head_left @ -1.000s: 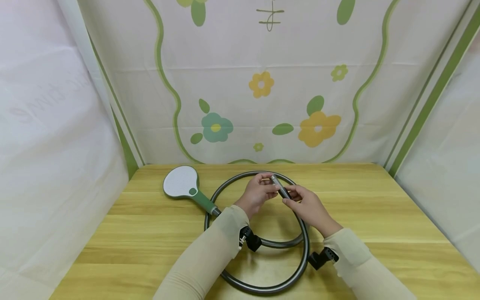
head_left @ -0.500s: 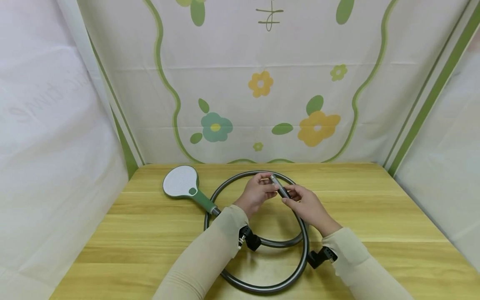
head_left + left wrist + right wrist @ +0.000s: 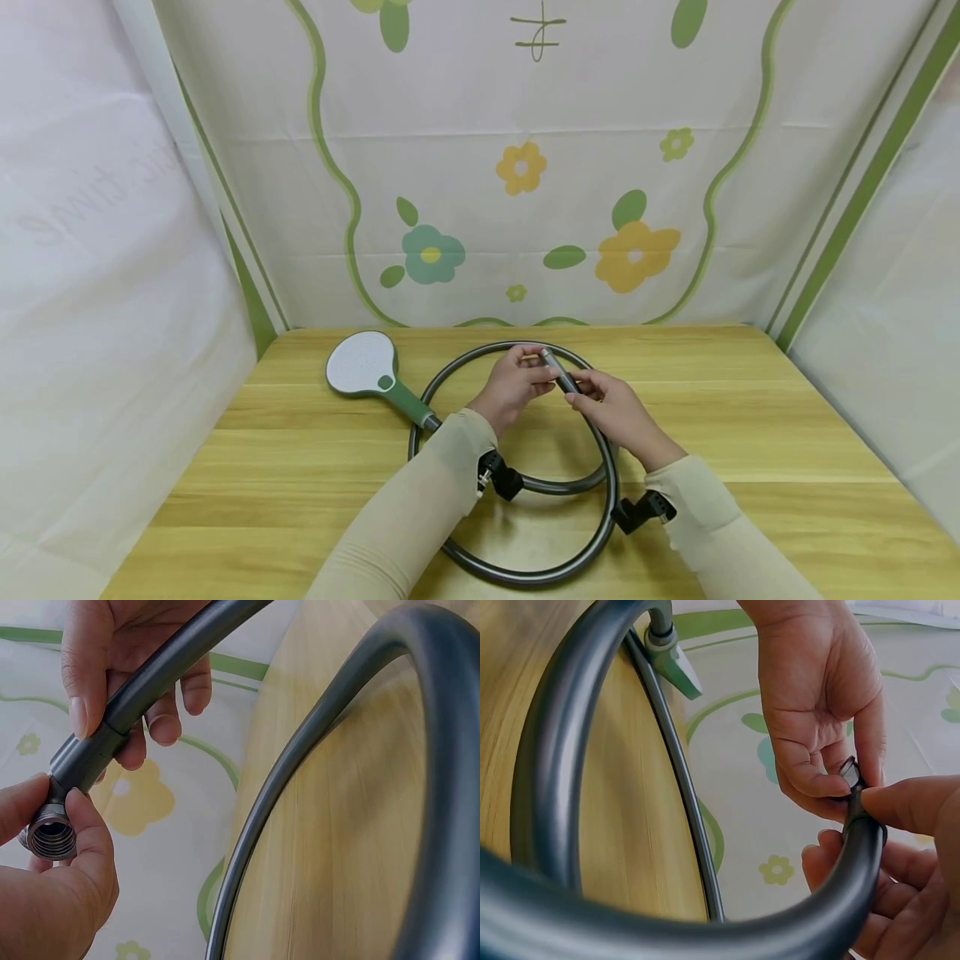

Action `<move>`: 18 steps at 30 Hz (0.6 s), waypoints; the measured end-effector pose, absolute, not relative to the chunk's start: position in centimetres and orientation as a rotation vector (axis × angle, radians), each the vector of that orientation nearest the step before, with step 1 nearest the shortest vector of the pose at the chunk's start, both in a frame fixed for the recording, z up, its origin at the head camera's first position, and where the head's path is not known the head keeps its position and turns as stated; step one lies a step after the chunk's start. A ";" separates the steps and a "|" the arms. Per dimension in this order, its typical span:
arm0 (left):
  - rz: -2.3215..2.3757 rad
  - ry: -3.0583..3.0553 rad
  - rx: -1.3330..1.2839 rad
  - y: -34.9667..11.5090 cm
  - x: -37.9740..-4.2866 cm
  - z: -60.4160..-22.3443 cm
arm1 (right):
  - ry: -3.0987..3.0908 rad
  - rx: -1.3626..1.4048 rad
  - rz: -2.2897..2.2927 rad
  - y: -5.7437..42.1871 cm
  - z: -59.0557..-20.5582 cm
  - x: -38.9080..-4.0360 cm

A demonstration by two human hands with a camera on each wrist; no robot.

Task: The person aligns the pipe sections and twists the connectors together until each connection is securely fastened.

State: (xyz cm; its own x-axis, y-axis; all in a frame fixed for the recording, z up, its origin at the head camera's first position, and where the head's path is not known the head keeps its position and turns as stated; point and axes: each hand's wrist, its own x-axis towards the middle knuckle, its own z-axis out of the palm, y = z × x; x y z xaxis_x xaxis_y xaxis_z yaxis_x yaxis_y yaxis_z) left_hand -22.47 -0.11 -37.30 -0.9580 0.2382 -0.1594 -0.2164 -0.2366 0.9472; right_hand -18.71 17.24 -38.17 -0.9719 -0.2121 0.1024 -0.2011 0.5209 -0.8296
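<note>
A dark grey shower hose (image 3: 611, 492) lies looped on the wooden table, one end raised between both hands. My left hand (image 3: 513, 387) pinches the metal nut (image 3: 54, 838) at that end between thumb and fingers; the nut's threaded opening shows in the left wrist view. With thumb and fingers, my right hand (image 3: 618, 412) grips the hose end's dark collar (image 3: 88, 759) just behind the nut. The hose's other end joins the green handle of a hand shower (image 3: 362, 364), which lies at the back left, white spray face up.
The wooden table (image 3: 750, 433) reaches back to a flower-printed cloth (image 3: 480, 200). White cloth walls (image 3: 97, 275) stand at both sides. The hose loops pass under both forearms, near the black wrist cameras (image 3: 501, 477).
</note>
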 end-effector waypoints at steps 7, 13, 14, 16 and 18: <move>2.271 1.719 0.039 0.0 -22.6 -37.4 | 2.672 -0.345 -1.528 17.3 -37.9 -18.6; 2.268 1.717 0.041 0.0 -22.6 -37.4 | 2.614 -0.322 -1.574 17.2 -37.8 -18.5; 2.268 1.717 0.042 0.0 -22.6 -37.4 | 2.602 -0.321 -1.582 17.2 -37.8 -18.5; 2.265 1.719 0.047 0.0 -22.6 -37.4 | 2.578 -0.324 -1.597 17.3 -37.8 -18.5; 2.262 1.722 0.051 0.0 -22.6 -37.5 | 2.559 -0.325 -1.612 17.3 -37.8 -18.4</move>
